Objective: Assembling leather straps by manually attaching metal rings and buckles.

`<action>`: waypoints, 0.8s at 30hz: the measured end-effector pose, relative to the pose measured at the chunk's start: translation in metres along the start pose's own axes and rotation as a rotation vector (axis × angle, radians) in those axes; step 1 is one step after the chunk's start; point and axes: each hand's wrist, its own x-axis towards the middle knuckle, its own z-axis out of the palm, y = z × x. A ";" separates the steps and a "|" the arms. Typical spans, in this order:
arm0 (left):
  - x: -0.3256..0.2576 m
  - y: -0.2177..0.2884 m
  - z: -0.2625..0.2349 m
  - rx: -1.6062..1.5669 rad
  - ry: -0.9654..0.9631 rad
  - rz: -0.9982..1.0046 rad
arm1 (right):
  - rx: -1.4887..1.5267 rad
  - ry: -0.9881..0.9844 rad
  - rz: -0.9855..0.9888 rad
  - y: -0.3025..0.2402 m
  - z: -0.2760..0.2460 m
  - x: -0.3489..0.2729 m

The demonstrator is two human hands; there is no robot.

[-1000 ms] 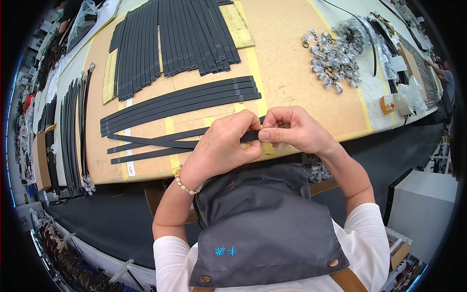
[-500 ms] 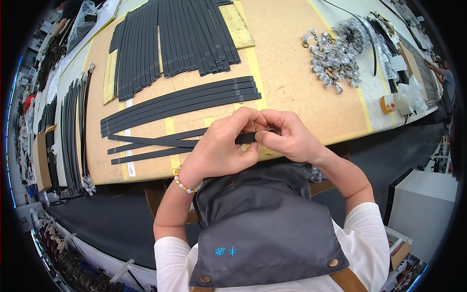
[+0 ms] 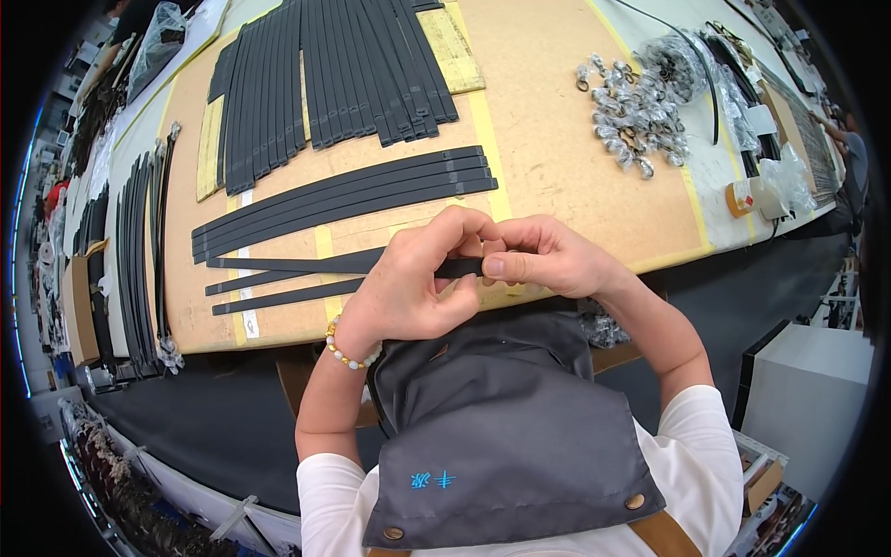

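Between my two hands, at the table's front edge, is the end of a flat black strap (image 3: 458, 267); its length trails left across the tabletop. My left hand (image 3: 413, 278) closes around it with a bent thumb and fingers. My right hand (image 3: 549, 258) pinches the strap's tip between thumb and curled fingers, which hide whatever lies behind it. Beside the trailing part lie two more black straps (image 3: 292, 299), partly covered by my left hand. Just beyond, several straps (image 3: 343, 202) rest side by side.
A large row of black straps (image 3: 269, 102) covers the far table. Plastic-wrapped metal pieces (image 3: 639, 116) are heaped at right, near a bottle with an orange label (image 3: 742, 198). More straps (image 3: 139, 260) hang at left. A white cabinet (image 3: 806, 399) stands lower right.
My right thumb has straightened along the strap's tip, and the ring-like metal piece seen by the right fingers is now hidden. The trailing strap has shifted slightly on the table.
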 end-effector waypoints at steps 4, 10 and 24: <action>0.002 -0.002 -0.001 -0.004 -0.030 0.020 | 0.015 0.086 -0.146 0.012 0.007 -0.003; 0.001 -0.014 -0.009 0.155 -0.081 -0.062 | -0.416 0.164 0.009 -0.010 -0.006 -0.009; 0.027 -0.062 -0.005 0.705 0.109 0.029 | -1.364 0.920 -0.126 0.014 -0.122 -0.037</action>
